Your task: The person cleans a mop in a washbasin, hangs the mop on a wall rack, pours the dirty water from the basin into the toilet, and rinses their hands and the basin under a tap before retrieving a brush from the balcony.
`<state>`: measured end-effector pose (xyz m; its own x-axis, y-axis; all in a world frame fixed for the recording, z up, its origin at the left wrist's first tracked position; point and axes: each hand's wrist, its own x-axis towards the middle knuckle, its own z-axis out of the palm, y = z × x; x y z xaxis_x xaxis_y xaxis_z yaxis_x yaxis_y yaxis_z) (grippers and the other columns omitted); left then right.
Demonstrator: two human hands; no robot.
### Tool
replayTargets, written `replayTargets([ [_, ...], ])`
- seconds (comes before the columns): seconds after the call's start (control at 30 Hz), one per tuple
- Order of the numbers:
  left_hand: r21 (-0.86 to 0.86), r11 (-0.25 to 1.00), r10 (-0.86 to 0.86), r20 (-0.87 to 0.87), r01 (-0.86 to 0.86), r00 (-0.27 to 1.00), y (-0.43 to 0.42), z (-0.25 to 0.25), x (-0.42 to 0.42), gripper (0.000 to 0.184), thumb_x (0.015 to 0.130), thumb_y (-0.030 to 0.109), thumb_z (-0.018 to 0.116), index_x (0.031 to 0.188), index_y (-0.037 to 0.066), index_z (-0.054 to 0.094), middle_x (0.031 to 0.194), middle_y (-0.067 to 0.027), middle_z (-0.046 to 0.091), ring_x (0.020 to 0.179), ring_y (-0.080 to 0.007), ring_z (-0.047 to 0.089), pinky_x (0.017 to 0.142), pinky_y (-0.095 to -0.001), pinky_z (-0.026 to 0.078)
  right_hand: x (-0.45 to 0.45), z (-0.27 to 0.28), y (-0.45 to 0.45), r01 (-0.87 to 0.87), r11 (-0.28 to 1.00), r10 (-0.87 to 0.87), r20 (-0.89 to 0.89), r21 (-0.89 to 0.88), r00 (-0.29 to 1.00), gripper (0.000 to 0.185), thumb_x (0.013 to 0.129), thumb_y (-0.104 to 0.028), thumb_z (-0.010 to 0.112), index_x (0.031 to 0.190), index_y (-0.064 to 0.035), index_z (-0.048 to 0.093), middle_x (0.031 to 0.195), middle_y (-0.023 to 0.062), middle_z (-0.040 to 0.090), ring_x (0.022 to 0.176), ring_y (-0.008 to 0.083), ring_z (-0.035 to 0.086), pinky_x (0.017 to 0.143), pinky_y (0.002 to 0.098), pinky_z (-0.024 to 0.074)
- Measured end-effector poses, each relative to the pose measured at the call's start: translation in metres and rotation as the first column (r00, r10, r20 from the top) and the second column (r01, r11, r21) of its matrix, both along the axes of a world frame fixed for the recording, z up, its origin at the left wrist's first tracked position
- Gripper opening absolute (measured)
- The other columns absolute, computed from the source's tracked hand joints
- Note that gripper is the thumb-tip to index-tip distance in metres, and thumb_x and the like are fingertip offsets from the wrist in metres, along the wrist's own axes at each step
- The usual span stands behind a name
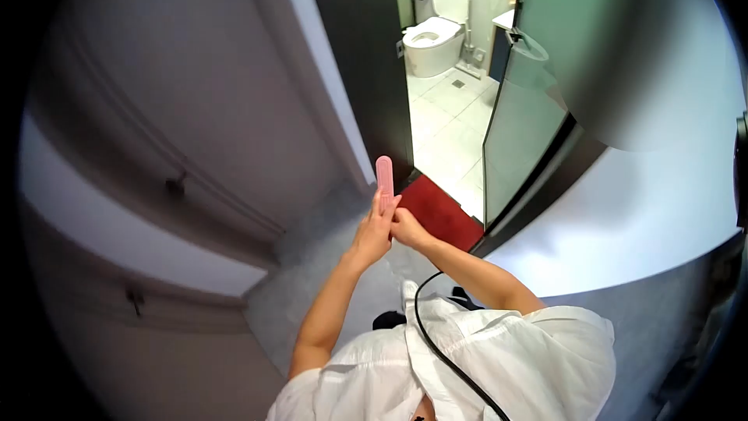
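Note:
A slim pink object (384,175) with a rounded top end points upward and away from me; I cannot tell its exact kind. My left hand (372,238) holds it, fingers along its lower part. Pressed up against the left hand is my right hand (408,228), its fingers curled closed. What those fingers grip, if anything, is hidden between the two hands. The lower end of the pink object is covered too.
Ahead, past a dark door (372,54) and a red mat (440,210), lies a tiled bathroom with a white toilet (433,45), lid up. A glass door (520,144) stands at right. Wall cabinets with handles (178,185) are at left. A black cable (427,320) crosses my white shirt.

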<state>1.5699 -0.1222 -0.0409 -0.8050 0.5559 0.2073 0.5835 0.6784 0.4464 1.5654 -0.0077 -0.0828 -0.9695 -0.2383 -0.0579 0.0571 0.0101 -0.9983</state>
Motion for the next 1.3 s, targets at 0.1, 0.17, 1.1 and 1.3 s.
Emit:
replayTargets([
  [0.1, 0.114, 0.993, 0.009, 0.066, -0.017, 0.998, -0.005, 0.008, -0.067, 0.071, 0.059, -0.010, 0.057, 0.123, 0.012, 0.038, 0.134, -0.0197, 0.021, 0.103, -0.0395, 0.047, 0.082, -0.0423, 0.044, -0.061, 0.012, -0.013, 0.066, 0.997, -0.070, -0.099, -0.041, 0.993, 0.019, 0.077, -0.003, 0.050, 0.092, 0.0074, 0.052, 0.084, 0.0159, 0.057, 0.078, 0.0209, 0.056, 0.062, 0.0321, 0.0451],
  [0.17, 0.157, 0.988, -0.025, 0.086, 0.011, 0.996, 0.003, 0.000, -0.129, 0.072, 0.059, -0.011, 0.056, 0.124, 0.013, 0.036, 0.133, -0.0204, 0.021, 0.101, -0.0410, 0.048, 0.081, -0.0426, 0.045, -0.126, -0.013, -0.010, 0.191, 0.982, -0.180, -0.274, 0.012, 0.945, 0.027, 0.075, -0.001, 0.048, 0.100, 0.0083, 0.045, 0.085, 0.0188, 0.056, 0.081, 0.0216, 0.055, 0.065, 0.0338, 0.0446],
  [1.1, 0.043, 0.920, -0.391, 0.147, 0.389, 0.908, 0.494, -0.036, -0.779, 0.055, 0.063, -0.002, 0.059, 0.115, 0.009, 0.045, 0.115, -0.0214, 0.043, 0.098, -0.0375, 0.050, 0.081, -0.0409, 0.043, -0.749, -0.070, 0.469, 0.649, 0.530, -0.465, 0.453, -0.546, 0.761, 0.020, 0.079, -0.019, 0.054, 0.090, -0.0077, 0.042, 0.079, 0.0031, 0.041, 0.077, 0.0143, 0.041, 0.063, 0.0302, 0.0386],
  [1.3, -0.218, 0.958, -0.125, 0.274, 0.188, 0.953, 0.508, -0.034, -0.900, 0.059, 0.060, 0.007, 0.068, 0.115, 0.010, 0.046, 0.109, -0.0185, 0.047, 0.090, -0.0350, 0.054, 0.074, -0.0408, 0.046, -0.877, -0.070, 0.486, 0.184, 0.979, -0.151, 0.287, -0.092, 0.946, 0.034, 0.082, -0.023, 0.052, 0.110, -0.0049, 0.043, 0.101, 0.0068, 0.051, 0.091, 0.0160, 0.049, 0.069, 0.0301, 0.0454],
])
